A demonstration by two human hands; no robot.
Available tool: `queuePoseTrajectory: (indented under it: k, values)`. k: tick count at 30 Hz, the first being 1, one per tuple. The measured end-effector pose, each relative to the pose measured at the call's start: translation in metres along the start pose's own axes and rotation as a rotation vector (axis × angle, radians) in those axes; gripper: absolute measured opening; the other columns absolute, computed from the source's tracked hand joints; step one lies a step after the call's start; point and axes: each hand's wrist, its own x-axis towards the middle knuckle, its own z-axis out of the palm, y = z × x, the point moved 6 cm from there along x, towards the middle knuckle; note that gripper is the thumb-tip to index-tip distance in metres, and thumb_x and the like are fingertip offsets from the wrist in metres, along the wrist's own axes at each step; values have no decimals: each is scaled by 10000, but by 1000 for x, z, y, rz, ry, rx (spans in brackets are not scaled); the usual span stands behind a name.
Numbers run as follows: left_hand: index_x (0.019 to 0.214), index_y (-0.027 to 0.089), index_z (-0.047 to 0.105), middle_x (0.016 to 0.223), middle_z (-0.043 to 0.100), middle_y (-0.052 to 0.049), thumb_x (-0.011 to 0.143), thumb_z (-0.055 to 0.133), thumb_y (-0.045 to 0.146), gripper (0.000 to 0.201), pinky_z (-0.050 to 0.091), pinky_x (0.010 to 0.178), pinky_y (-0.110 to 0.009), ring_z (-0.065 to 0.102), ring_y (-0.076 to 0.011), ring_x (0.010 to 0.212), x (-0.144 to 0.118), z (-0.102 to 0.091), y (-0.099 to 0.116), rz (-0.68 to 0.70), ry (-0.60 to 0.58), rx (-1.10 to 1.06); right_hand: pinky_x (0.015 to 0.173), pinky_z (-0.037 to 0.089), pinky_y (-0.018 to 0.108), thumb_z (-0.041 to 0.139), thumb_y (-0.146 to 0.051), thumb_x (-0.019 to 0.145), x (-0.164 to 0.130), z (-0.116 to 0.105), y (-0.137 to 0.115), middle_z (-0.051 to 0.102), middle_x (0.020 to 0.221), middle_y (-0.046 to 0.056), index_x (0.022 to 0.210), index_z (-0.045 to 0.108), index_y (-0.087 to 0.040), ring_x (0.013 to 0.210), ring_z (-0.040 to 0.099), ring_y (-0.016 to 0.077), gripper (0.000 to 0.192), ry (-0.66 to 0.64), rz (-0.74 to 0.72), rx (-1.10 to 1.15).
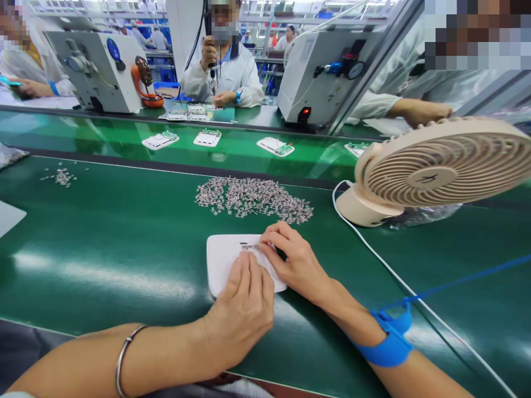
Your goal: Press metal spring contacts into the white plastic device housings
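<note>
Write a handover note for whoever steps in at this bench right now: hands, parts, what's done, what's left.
Left hand: rests flat on the white housing, steadying it.
Right hand: fingertips pinch a small metal part at the housing's top edge.
Pile of small metal parts lies just beyond the housing; beige fan to the right.
Done: one part apparently being seated; cannot tell if it is fully in.
Left: the pile remains large.

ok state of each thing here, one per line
white plate: flat on the table, under both hands
left hand: pressing on the plate
right hand: fingertips pinching a small part on the plate
metal parts: loose heap, beyond the plate
fan: upright, tilted back; spinning cannot be told
belt boards: lying flat, spaced apart
</note>
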Motion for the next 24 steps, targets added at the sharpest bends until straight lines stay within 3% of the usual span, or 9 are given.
queuePoseTrajectory:
  k: [5, 11, 15, 24]
  values:
    - [1160, 31, 551, 1225, 532, -181, 848, 392, 243, 410, 303, 1000, -361, 485, -278, 1155, -2, 0, 3, 14, 15, -4, 663, 433, 322, 421, -120, 875, -1, 2, 0, 506, 837, 66, 812, 532, -170, 736, 500, 174, 137, 28, 6, -29]
    - [1150, 88, 572, 1242, 533, -137, 860, 391, 254, 380, 369, 897, -327, 511, -250, 1119, 3, 4, -2, -30, -16, -44, 656, 460, 308, 455, -157, 865, -2, -4, 4, 531, 842, 66, 786, 563, -177, 739, 528, 174, 135, 44, 85, 130]
    - [1135, 93, 579, 1246, 529, -140, 861, 394, 257, 369, 371, 873, -327, 515, -253, 1113, 3, 6, -2, -38, -17, -51, 685, 491, 289, 426, -161, 883, -5, -10, 4, 564, 933, 74, 864, 622, -186, 813, 570, 172, 199, 7, 112, 244]
    - [1129, 96, 580, 1229, 546, -124, 868, 387, 254, 362, 352, 890, -329, 509, -247, 1112, 3, 3, -2, -35, -9, -49, 701, 499, 321, 427, -155, 888, -12, -9, 1, 525, 1035, 102, 919, 639, -178, 770, 569, 157, 215, -28, 73, 163]
